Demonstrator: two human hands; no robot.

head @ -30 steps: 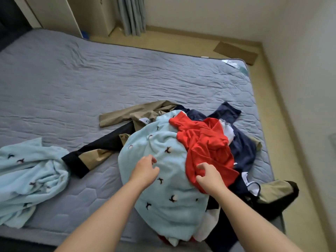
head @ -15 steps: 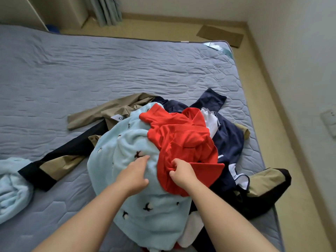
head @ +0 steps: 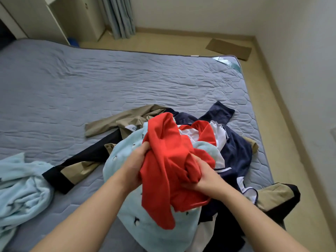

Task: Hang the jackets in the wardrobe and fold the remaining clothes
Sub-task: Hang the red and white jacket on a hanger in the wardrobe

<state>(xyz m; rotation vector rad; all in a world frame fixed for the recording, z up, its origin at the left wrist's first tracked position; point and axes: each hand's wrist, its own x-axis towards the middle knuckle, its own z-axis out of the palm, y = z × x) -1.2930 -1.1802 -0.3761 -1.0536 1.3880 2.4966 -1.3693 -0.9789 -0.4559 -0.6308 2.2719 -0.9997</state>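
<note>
Red shirt [head: 163, 155] now lifted off pile, bunched between my hands. Left hand [head: 135, 166] grips its left edge, right hand [head: 205, 177] clutches right side. Long axis hangs down toward me, over light-blue fleece [head: 156, 231] on bed [head: 127, 79].

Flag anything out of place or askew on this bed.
A tan-and-black garment hangs over the right edge of the bed, and at the far right corner the grey cover leaves teal mattress bare.

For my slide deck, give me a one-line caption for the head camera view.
The left hand and right hand grip a red garment above a pile of clothes on a grey quilted mattress.
</note>
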